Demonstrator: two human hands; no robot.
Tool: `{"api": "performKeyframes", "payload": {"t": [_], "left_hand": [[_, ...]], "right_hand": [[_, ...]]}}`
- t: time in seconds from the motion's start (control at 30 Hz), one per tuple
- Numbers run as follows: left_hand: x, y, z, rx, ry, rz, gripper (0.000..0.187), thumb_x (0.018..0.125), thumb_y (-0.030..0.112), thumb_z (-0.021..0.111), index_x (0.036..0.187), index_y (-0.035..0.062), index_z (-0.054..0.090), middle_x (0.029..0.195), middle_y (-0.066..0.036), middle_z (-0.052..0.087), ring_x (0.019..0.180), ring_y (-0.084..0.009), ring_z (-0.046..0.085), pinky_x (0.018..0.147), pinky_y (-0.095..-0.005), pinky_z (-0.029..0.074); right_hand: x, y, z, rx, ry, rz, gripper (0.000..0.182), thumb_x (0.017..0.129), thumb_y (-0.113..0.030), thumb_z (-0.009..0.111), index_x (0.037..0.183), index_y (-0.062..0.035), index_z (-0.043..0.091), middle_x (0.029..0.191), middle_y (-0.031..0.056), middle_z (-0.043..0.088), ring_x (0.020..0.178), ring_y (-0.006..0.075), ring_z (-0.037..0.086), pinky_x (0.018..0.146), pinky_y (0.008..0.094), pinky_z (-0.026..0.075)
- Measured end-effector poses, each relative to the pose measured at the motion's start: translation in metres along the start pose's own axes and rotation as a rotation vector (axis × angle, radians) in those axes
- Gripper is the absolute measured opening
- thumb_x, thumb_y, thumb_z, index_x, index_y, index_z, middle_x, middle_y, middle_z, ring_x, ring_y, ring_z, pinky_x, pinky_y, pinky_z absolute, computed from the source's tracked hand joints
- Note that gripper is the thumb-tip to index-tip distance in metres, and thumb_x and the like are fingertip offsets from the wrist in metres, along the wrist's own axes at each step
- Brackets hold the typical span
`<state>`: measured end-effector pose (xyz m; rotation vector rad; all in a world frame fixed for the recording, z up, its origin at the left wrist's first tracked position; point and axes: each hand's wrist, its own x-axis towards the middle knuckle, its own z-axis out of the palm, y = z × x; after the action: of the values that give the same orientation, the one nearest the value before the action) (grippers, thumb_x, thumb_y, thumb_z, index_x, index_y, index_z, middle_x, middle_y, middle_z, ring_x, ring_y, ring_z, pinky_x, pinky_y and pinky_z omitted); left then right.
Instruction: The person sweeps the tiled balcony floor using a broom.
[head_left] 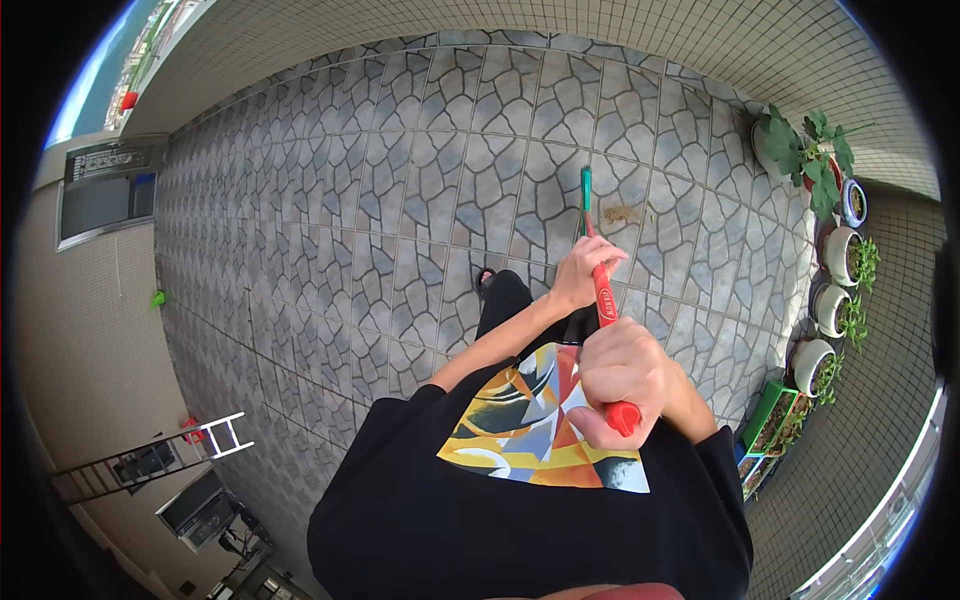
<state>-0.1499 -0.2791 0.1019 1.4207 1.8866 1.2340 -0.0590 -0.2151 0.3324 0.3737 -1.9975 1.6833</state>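
Observation:
A broom with a red handle runs from in front of my chest down toward the floor. Its narrow green head is at the far end, seen edge-on over the stone-patterned tiles. My left hand is closed around the lower part of the handle. Nearer to me, my right hand grips the upper end, with the red cap sticking out beside the thumb. A small patch of brownish debris lies on the floor just right of the broom head.
Several white plant pots line the right wall, with a leafy plant at the far end and a green planter box nearer. A ladder is at lower left. The tiled floor stretches left toward a doorway.

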Motion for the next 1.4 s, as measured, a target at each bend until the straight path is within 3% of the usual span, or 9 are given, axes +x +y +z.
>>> {"api": "performKeyframes", "payload": {"t": [0.37, 0.5, 0.67, 0.87, 0.97, 1.0, 1.13, 1.23, 1.4], "left_hand": [[0.029, -0.068, -0.185, 0.185, 0.352, -0.229, 0.015, 0.082, 0.017, 0.069, 0.094, 0.0084, 0.068, 0.082, -0.009, 0.064, 0.084, -0.0329, 0.061, 0.075, -0.0425, 0.049], [0.018, -0.172, -0.253, 0.256, 0.533, -0.155, 0.007, 0.081, 0.015, 0.068, 0.086, 0.009, 0.067, 0.078, -0.007, 0.066, 0.083, -0.0299, 0.061, 0.073, -0.0425, 0.046], [-0.03, -0.308, -0.348, 0.232, 0.463, -0.321, 0.023, 0.082, 0.031, 0.074, 0.082, 0.0085, 0.069, 0.079, -0.009, 0.069, 0.079, -0.033, 0.063, 0.071, -0.0439, 0.05], [-0.085, -0.349, -0.392, 0.249, 0.631, -0.639, 0.03, 0.082, 0.039, 0.074, 0.077, 0.0099, 0.069, 0.075, -0.01, 0.068, 0.074, -0.0342, 0.063, 0.07, -0.0443, 0.049], [-0.114, -0.365, -0.401, 0.26, 0.686, -0.75, 0.031, 0.082, 0.037, 0.073, 0.07, 0.009, 0.067, 0.065, -0.011, 0.064, 0.07, -0.0345, 0.062, 0.066, -0.0453, 0.048], [-0.117, -0.363, -0.406, 0.191, 0.698, -0.802, 0.028, 0.083, 0.034, 0.072, 0.072, 0.0085, 0.068, 0.067, -0.013, 0.065, 0.069, -0.0355, 0.063, 0.063, -0.0443, 0.048], [-0.139, -0.384, -0.411, -0.043, 0.573, -0.965, 0.022, 0.086, 0.032, 0.068, 0.082, 0.01, 0.07, 0.076, -0.015, 0.068, 0.072, -0.0347, 0.066, 0.062, -0.0402, 0.049], [-0.115, -0.4, -0.423, -0.189, 0.697, -1.057, 0.023, 0.087, 0.032, 0.068, 0.083, 0.0097, 0.07, 0.076, -0.015, 0.068, 0.072, -0.0333, 0.066, 0.062, -0.0399, 0.049], [-0.061, -0.443, -0.478, -0.272, 0.854, -1.111, 0.024, 0.087, 0.033, 0.068, 0.084, 0.0092, 0.07, 0.075, -0.014, 0.068, 0.072, -0.0311, 0.066, 0.062, -0.0394, 0.049]], "right_hand": [[0.145, 0.081, 0.035, 0.282, -0.06, -0.177, 0.029, 0.063, -0.005, 0.065, 0.052, -0.0096, 0.038, 0.047, 0.0015, 0.039, 0.036, 0.0198, 0.039, 0.04, 0.0303, 0.028], [0.226, 0.129, 0.073, 0.421, -0.102, -0.207, 0.027, 0.062, -0.003, 0.063, 0.051, -0.0096, 0.039, 0.046, 0.0013, 0.04, 0.035, 0.0203, 0.039, 0.04, 0.0306, 0.029], [0.316, 0.188, 0.138, 0.495, -0.261, -0.209, 0.033, 0.067, 0.001, 0.062, 0.051, -0.0103, 0.035, 0.045, 0.0011, 0.035, 0.035, 0.0211, 0.036, 0.04, 0.0324, 0.027], [0.401, 0.262, 0.177, 0.652, -0.404, -0.121, 0.034, 0.07, 0.004, 0.059, 0.05, -0.0083, 0.035, 0.045, 0.003, 0.034, 0.036, 0.0229, 0.035, 0.041, 0.0344, 0.026], [0.447, 0.302, 0.195, 0.672, -0.498, -0.045, 0.036, 0.075, 0.003, 0.06, 0.05, -0.006, 0.036, 0.045, 0.0049, 0.035, 0.038, 0.0248, 0.038, 0.044, 0.0359, 0.029], [0.464, 0.322, 0.199, 0.61, -0.56, -0.052, 0.032, 0.078, 0.004, 0.057, 0.05, -0.006, 0.045, 0.048, 0.0053, 0.049, 0.042, 0.0233, 0.051, 0.045, 0.0322, 0.039], [0.521, 0.388, 0.221, 0.537, -0.638, 0.086, 0.036, 0.085, 0.0, 0.062, 0.052, -0.0027, 0.048, 0.049, 0.0049, 0.051, 0.042, 0.019, 0.047, 0.044, 0.0319, 0.037], [0.589, 0.405, 0.224, 0.631, -0.581, 0.689, 0.04, 0.091, -0.009, 0.065, 0.056, -0.0021, 0.047, 0.051, 0.0012, 0.051, 0.049, 0.0082, 0.05, 0.048, 0.0268, 0.041], [0.677, 0.47, 0.23, 0.737, -0.644, 0.722, 0.042, 0.094, -0.007, 0.063, 0.056, -0.0019, 0.046, 0.052, 0.0011, 0.051, 0.049, 0.0085, 0.05, 0.047, 0.0265, 0.039]]}}
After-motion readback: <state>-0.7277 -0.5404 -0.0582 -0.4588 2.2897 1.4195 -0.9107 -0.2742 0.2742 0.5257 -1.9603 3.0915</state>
